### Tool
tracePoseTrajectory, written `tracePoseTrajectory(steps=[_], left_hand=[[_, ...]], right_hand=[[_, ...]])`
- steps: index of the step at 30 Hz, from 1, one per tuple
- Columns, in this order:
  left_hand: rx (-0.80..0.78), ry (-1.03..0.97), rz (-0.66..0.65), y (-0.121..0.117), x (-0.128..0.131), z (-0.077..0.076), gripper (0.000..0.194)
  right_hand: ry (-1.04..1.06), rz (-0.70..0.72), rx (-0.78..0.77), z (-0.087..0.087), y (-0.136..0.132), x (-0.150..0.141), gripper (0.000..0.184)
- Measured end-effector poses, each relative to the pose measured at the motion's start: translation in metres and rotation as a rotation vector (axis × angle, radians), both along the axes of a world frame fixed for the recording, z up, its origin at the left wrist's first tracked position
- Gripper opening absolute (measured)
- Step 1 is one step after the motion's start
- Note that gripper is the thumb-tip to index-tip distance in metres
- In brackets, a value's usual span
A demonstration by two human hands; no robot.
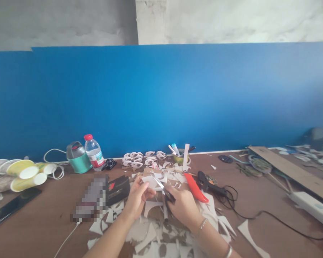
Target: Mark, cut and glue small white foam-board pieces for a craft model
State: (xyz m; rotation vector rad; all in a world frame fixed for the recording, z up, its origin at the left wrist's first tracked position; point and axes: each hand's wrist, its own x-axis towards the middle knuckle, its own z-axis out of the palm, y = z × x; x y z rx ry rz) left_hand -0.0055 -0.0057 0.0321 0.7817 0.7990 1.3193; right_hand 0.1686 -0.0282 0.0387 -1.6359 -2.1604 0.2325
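My left hand [136, 198] pinches a small piece of white paper [148, 181] between thumb and fingers. In my right hand [183, 205] are scissors [159, 183], their metal blades pointing up and left at the edge of that paper. My right fingers are wrapped round the handles, which are partly hidden. Just left of the right hand, a dark pen-like stick [165, 210] points downward; I cannot tell whether the hand touches it. White paper scraps [144, 234] lie under and around both hands. Beyond them stand several white cut-out rings [136, 165].
A red curved object [196, 188] and a black corded tool [212, 185] lie to the right. Behind is a cup with pens [181, 156]. At left are a water bottle [94, 152], a teal container [79, 161], stacked paper cups [24, 170] and a black box [118, 190]. A power strip [312, 208] sits far right.
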Motion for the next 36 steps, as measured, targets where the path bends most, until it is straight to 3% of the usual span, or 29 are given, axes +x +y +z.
tracePoseTrajectory(steps=[10,22,26,31,36], left_hand=[[0.012,0.028,-0.001,0.0021,-0.0031,-0.0043,0.039],[0.03,0.052,0.013,0.004,-0.0065,-0.0074,0.036],[0.023,0.032,0.015,0.0038,-0.0058,-0.0059,0.038],[-0.016,-0.026,0.016,0.0041,-0.0047,-0.0029,0.04],[-0.009,-0.042,0.003,0.004,-0.0052,-0.0025,0.038]], right_hand=[[-0.033,0.001,-0.001,0.0019,0.0003,0.0009,0.043],[-0.107,0.013,-0.011,0.0082,0.001,0.0021,0.027],[0.028,-0.009,-0.047,0.0041,0.0019,0.0021,0.031],[0.342,0.012,-0.103,-0.0009,0.002,0.0005,0.023],[0.381,0.089,-0.104,0.001,-0.0001,-0.0012,0.019]])
